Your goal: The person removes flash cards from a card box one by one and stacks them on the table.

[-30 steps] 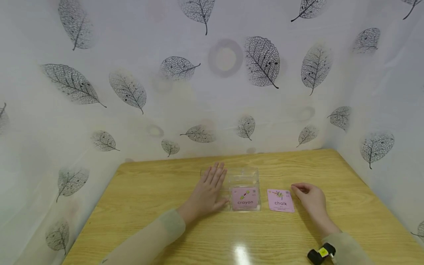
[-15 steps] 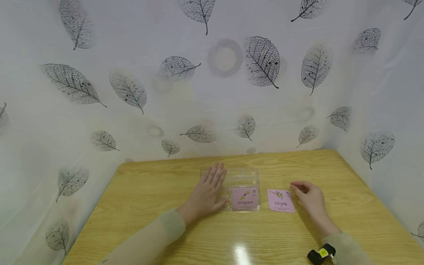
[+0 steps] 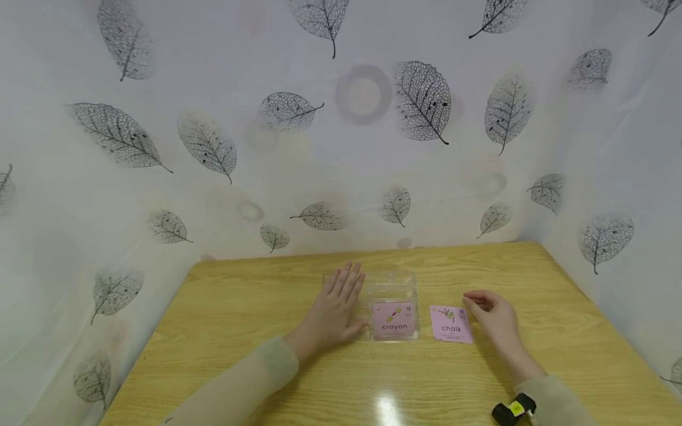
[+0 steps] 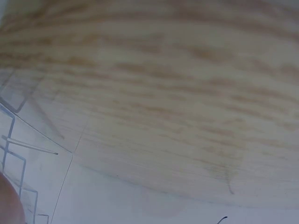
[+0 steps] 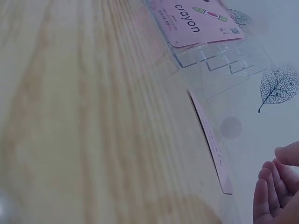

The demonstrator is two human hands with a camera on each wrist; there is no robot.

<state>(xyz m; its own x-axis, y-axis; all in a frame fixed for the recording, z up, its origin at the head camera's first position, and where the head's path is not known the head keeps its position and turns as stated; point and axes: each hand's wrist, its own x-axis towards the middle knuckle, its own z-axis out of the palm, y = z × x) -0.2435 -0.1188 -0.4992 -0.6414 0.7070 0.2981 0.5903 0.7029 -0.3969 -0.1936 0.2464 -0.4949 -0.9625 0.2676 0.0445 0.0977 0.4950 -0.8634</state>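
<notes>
My left hand (image 3: 333, 307) lies with straight fingers over the left part of a clear plastic tiered rack (image 3: 391, 290). In its front tier, right of that hand, leans a pink card (image 3: 394, 326) printed "crayon". To the rack's right a second pink card (image 3: 451, 332), printed "chalk", lies on the table. My right hand (image 3: 492, 316) hovers just right of the chalk card, fingers loosely curled and holding nothing visible. The right wrist view shows the thumb (image 5: 287, 154) near the fingertips, apart from the thin-looking chalk card (image 5: 210, 140). Only a fingertip-sized bit of hand shows in the left wrist view.
The wood-grain table (image 3: 240, 307) ends at a pale curtain (image 3: 341, 165) with a leaf print, which also closes in both sides. A black device with a yellow label (image 3: 515, 408) is strapped at the right sleeve.
My right hand has shifted slightly left toward the chalk card's edge. The left hand, the rack and both cards stay where they were.
</notes>
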